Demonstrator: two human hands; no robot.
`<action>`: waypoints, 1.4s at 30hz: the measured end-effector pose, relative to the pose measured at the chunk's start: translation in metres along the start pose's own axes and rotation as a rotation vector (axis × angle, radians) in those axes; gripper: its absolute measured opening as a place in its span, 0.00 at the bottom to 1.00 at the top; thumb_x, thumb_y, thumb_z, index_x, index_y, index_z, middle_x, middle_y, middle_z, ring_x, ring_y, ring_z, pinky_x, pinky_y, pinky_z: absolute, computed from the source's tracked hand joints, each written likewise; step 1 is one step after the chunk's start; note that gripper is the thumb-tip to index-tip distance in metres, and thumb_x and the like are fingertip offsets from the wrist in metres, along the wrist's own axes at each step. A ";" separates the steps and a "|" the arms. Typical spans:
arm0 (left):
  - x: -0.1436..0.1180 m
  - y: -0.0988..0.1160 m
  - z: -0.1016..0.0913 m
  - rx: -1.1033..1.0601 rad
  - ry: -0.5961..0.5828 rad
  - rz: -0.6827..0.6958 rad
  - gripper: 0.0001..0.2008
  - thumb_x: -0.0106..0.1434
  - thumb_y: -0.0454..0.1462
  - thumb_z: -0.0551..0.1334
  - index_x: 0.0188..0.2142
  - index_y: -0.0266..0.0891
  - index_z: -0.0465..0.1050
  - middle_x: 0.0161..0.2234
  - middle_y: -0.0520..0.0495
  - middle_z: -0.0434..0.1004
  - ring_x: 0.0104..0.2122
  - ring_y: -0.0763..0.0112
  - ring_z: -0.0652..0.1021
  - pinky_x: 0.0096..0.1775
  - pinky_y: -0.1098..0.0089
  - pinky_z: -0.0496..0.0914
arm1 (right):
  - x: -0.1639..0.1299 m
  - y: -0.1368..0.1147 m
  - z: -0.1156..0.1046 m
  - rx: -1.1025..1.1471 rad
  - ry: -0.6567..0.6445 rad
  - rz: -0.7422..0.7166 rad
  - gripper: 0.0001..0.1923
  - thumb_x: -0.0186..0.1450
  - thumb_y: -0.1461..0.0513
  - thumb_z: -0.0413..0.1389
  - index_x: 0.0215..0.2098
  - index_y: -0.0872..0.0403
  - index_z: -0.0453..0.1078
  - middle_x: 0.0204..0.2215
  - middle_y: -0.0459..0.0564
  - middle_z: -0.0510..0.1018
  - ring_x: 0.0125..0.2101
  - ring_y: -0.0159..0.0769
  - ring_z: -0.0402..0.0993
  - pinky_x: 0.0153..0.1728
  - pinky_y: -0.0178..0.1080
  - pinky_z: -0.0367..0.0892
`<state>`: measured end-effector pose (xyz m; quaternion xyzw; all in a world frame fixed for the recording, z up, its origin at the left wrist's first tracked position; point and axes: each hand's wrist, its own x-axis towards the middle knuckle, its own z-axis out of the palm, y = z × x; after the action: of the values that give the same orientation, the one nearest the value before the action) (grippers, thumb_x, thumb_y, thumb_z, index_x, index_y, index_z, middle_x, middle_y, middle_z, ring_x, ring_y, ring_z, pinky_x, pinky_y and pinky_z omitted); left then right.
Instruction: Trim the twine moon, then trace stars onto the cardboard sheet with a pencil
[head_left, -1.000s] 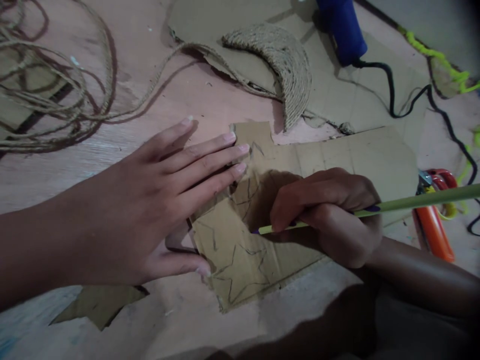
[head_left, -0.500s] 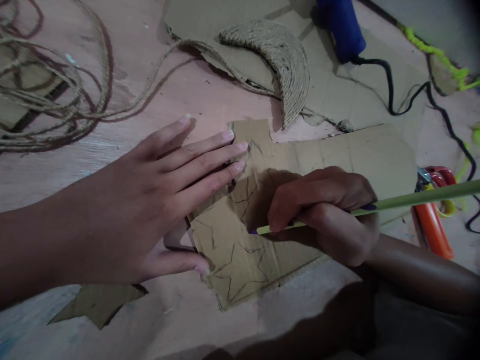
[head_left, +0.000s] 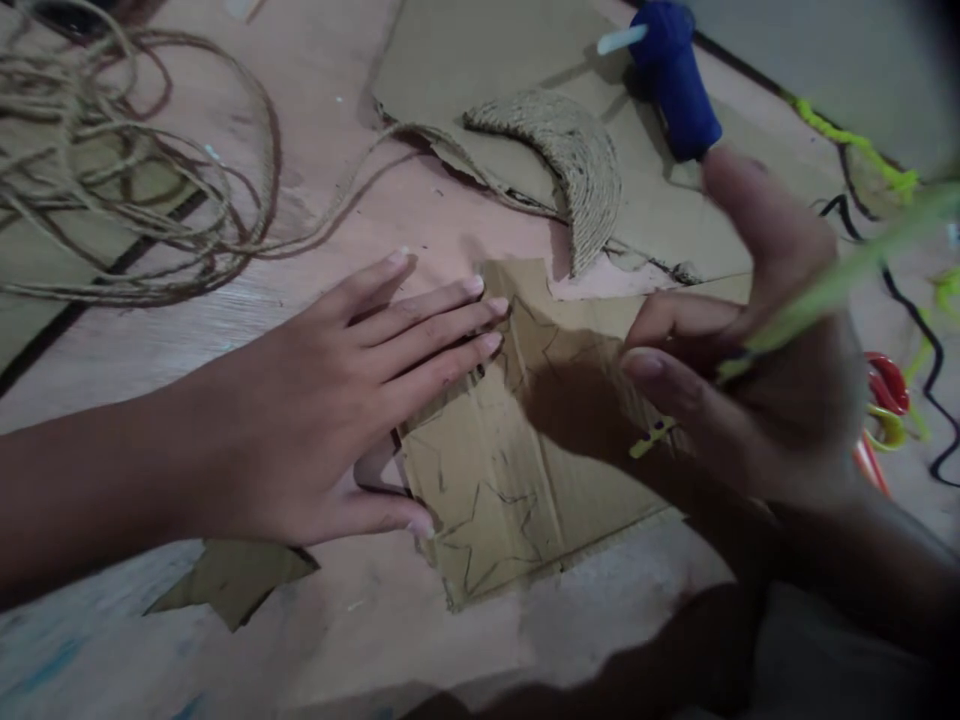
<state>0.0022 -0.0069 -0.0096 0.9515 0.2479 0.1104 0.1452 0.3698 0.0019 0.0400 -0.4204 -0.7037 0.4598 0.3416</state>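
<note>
My left hand (head_left: 360, 400) lies flat, fingers spread, across the left part of a cardboard piece (head_left: 592, 460) with dark star outlines (head_left: 495, 540) drawn on it. Its thumb rests on the left edge and its fingertips near the top. To the right, my right hand (head_left: 787, 380) is raised over the cardboard. A slim yellow-green pencil (head_left: 847, 265), partly blurred, is held in it, while the index finger sticks out upward. The hand's shadow falls on the cardboard. A cut cardboard star (head_left: 236, 585) lies below my left wrist, partly covered.
Loose jute twine (head_left: 172, 235) coils at the upper left. It runs to a twine-covered crescent (head_left: 589, 165) on a larger cardboard sheet (head_left: 465, 60). A blue glue gun (head_left: 679, 90) with a black cord (head_left: 915, 320) lies at the top right, near red-handled scissors (head_left: 889, 385).
My right hand has lifted the pencil off the cardboard and moved up and right, its index finger now extended. My left hand stays on the cardboard. The view has shifted slightly.
</note>
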 end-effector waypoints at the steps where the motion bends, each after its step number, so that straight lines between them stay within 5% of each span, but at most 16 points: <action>1: 0.000 0.000 0.000 0.017 0.001 0.008 0.54 0.93 0.72 0.49 0.94 0.31 0.55 0.98 0.35 0.52 0.97 0.47 0.59 0.99 0.48 0.34 | 0.000 0.005 -0.001 -0.062 0.045 -0.047 0.44 0.77 0.71 0.77 0.84 0.32 0.81 0.90 0.53 0.73 0.34 0.27 0.79 0.24 0.34 0.72; 2: 0.000 -0.001 0.001 0.027 0.005 0.012 0.54 0.92 0.72 0.49 0.94 0.31 0.54 0.98 0.36 0.52 0.97 0.46 0.60 0.98 0.49 0.32 | -0.001 0.012 -0.002 -0.092 0.092 -0.107 0.51 0.74 0.73 0.79 0.86 0.28 0.79 0.96 0.50 0.62 0.38 0.27 0.82 0.26 0.32 0.75; 3: 0.000 -0.002 0.001 0.033 0.009 0.014 0.54 0.92 0.72 0.48 0.94 0.31 0.54 0.98 0.36 0.52 0.97 0.46 0.60 0.98 0.50 0.31 | -0.001 0.018 -0.004 -0.090 0.129 -0.150 0.54 0.72 0.74 0.80 0.87 0.27 0.78 0.97 0.49 0.61 0.41 0.28 0.83 0.27 0.30 0.76; 4: 0.000 -0.003 0.002 0.035 0.015 0.015 0.54 0.92 0.72 0.48 0.95 0.32 0.53 0.98 0.37 0.52 0.97 0.46 0.60 0.98 0.52 0.31 | -0.001 0.024 -0.005 -0.053 0.147 -0.166 0.49 0.74 0.73 0.78 0.85 0.30 0.81 0.93 0.51 0.70 0.41 0.28 0.84 0.27 0.29 0.77; 7: -0.001 -0.006 0.004 0.024 0.024 0.035 0.57 0.91 0.74 0.51 0.95 0.32 0.52 0.98 0.35 0.53 0.97 0.45 0.59 0.98 0.49 0.31 | 0.001 0.038 -0.010 0.137 0.108 -0.078 0.19 0.85 0.66 0.68 0.69 0.46 0.92 0.59 0.56 0.96 0.33 0.33 0.86 0.26 0.31 0.80; 10: -0.001 -0.009 0.006 0.022 0.021 0.059 0.59 0.90 0.75 0.52 0.96 0.33 0.49 0.97 0.32 0.53 0.97 0.40 0.60 0.98 0.40 0.36 | 0.001 0.042 -0.013 0.211 0.084 -0.123 0.14 0.77 0.66 0.76 0.59 0.47 0.92 0.45 0.51 0.99 0.30 0.38 0.92 0.29 0.35 0.86; 13: -0.001 -0.008 0.010 0.032 0.034 0.057 0.60 0.90 0.76 0.50 0.96 0.32 0.49 0.97 0.30 0.54 0.97 0.42 0.59 0.98 0.43 0.34 | -0.003 0.033 -0.005 0.186 0.084 -0.224 0.06 0.75 0.63 0.81 0.44 0.48 0.90 0.33 0.50 0.95 0.28 0.40 0.92 0.26 0.35 0.80; 15: 0.000 -0.007 0.012 0.010 0.051 0.036 0.59 0.91 0.75 0.48 0.96 0.32 0.50 0.97 0.32 0.55 0.97 0.45 0.59 0.98 0.46 0.32 | -0.008 0.021 0.006 0.188 0.028 -0.190 0.22 0.89 0.53 0.66 0.37 0.49 0.90 0.27 0.51 0.89 0.24 0.41 0.87 0.24 0.39 0.79; 17: 0.000 -0.006 0.013 -0.019 0.055 0.023 0.58 0.91 0.75 0.48 0.96 0.33 0.51 0.97 0.34 0.56 0.97 0.45 0.59 0.98 0.47 0.32 | -0.011 0.009 0.018 0.205 -0.072 -0.095 0.29 0.94 0.47 0.55 0.48 0.51 0.95 0.38 0.56 0.95 0.24 0.40 0.86 0.25 0.42 0.80; 19: -0.001 -0.006 0.012 -0.032 0.047 0.023 0.58 0.90 0.76 0.51 0.97 0.36 0.50 0.97 0.35 0.55 0.97 0.43 0.60 0.98 0.46 0.33 | -0.011 0.001 0.028 0.216 -0.174 -0.059 0.22 0.91 0.51 0.61 0.51 0.52 0.96 0.45 0.56 0.96 0.30 0.38 0.89 0.33 0.42 0.85; 21: -0.002 -0.007 0.010 -0.035 0.033 0.030 0.58 0.90 0.75 0.54 0.98 0.38 0.47 0.98 0.35 0.53 0.97 0.42 0.59 0.99 0.43 0.35 | -0.010 -0.001 0.035 0.222 -0.239 -0.042 0.15 0.87 0.61 0.64 0.46 0.53 0.94 0.41 0.52 0.94 0.33 0.37 0.89 0.37 0.39 0.85; 25: -0.002 -0.008 0.005 -0.018 -0.006 0.034 0.59 0.90 0.74 0.55 0.99 0.40 0.41 0.98 0.37 0.49 0.98 0.43 0.56 0.99 0.37 0.37 | -0.008 0.006 0.039 0.193 -0.223 -0.012 0.17 0.80 0.72 0.59 0.40 0.51 0.88 0.33 0.46 0.89 0.30 0.33 0.85 0.32 0.35 0.77; 30: -0.002 -0.007 0.000 -0.001 -0.013 0.048 0.57 0.91 0.72 0.54 0.97 0.33 0.49 0.98 0.34 0.50 0.97 0.43 0.58 0.99 0.41 0.37 | -0.006 0.008 0.041 0.125 -0.297 -0.104 0.17 0.80 0.73 0.58 0.37 0.53 0.83 0.33 0.46 0.87 0.32 0.31 0.84 0.35 0.33 0.77; 39: 0.000 -0.005 0.001 -0.040 0.009 0.022 0.52 0.93 0.71 0.49 0.96 0.36 0.53 0.97 0.36 0.57 0.95 0.37 0.65 0.98 0.32 0.44 | -0.003 0.007 0.042 0.104 -0.366 -0.135 0.18 0.83 0.71 0.57 0.35 0.51 0.75 0.32 0.45 0.83 0.31 0.30 0.79 0.34 0.33 0.73; 42: 0.001 -0.005 0.001 -0.014 0.013 0.031 0.52 0.94 0.70 0.47 0.94 0.33 0.56 0.96 0.34 0.59 0.94 0.37 0.66 0.98 0.32 0.46 | -0.004 0.008 0.044 0.108 -0.302 -0.108 0.17 0.82 0.71 0.56 0.37 0.51 0.77 0.33 0.45 0.83 0.33 0.31 0.80 0.36 0.34 0.74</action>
<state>0.0016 -0.0026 -0.0123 0.9534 0.2333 0.1206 0.1488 0.3358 -0.0157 0.0172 -0.2890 -0.7428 0.5359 0.2785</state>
